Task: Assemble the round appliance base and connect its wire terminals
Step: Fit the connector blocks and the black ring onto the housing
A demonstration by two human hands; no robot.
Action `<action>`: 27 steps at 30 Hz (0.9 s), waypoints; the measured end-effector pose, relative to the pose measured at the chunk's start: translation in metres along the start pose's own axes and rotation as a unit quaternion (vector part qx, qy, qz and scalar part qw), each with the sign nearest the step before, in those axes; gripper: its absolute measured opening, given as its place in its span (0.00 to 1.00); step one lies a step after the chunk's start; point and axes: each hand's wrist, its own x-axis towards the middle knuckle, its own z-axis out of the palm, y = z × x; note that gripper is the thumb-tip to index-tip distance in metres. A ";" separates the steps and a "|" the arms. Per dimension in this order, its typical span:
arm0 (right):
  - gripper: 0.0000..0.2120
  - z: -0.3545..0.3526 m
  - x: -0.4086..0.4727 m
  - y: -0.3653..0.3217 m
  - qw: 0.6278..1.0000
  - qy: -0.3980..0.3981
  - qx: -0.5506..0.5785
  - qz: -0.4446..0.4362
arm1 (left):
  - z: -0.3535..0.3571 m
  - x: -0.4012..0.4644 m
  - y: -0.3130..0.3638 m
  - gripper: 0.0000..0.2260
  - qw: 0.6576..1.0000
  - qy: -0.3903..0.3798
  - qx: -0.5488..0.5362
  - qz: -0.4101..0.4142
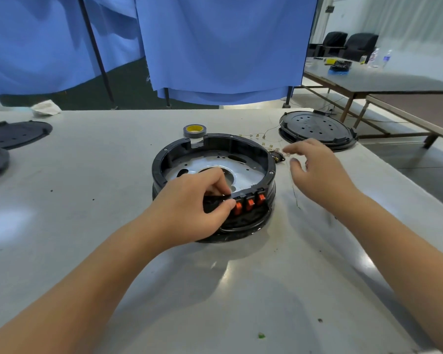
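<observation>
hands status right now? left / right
Left hand: fingers curled, pinching the near rim of the round black base beside the orange switches.
Right hand: open, fingers relaxed, holding nothing, right of the base.

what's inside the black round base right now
Inside the round base lies a silver metal plate with holes and a central opening. The left hand, gripping the near rim by the orange switches, covers part of it.

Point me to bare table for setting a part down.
Free: the wide stretch between the round base and the black discs at the left edge. Crowded: right of the base, where loose terminals and the stacked covers lie.
</observation>
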 end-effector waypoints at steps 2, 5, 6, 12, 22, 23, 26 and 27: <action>0.19 0.005 0.013 0.024 0.982 -0.077 -0.162 0.060 | 0.001 0.000 0.000 0.05 1.000 0.005 0.004 0.001; 0.23 0.017 0.023 0.045 0.926 -0.161 -0.320 0.119 | 0.001 0.000 0.001 0.05 1.000 0.006 0.005 0.000; 0.24 0.021 0.025 0.049 0.914 -0.176 -0.341 0.132 | 0.001 0.000 0.001 0.05 1.000 0.006 0.004 0.000; 0.16 0.029 0.026 0.059 0.933 -0.092 -0.340 0.078 | 0.002 0.000 0.000 0.06 1.000 0.000 0.001 -0.001; 0.08 0.012 0.004 0.026 0.992 -0.039 0.019 0.120 | -0.002 -0.001 0.004 0.05 1.000 -0.006 -0.004 -0.002; 0.07 0.007 0.003 0.019 0.988 -0.040 0.080 0.122 | -0.003 -0.001 0.005 0.06 1.000 -0.007 -0.008 -0.002; 0.06 -0.013 -0.001 -0.007 0.962 -0.065 0.240 0.109 | -0.005 0.000 0.007 0.06 1.000 -0.010 -0.018 0.004; 0.06 -0.019 -0.003 -0.016 0.950 -0.080 0.284 0.099 | -0.005 0.000 0.007 0.06 1.000 -0.008 -0.019 0.011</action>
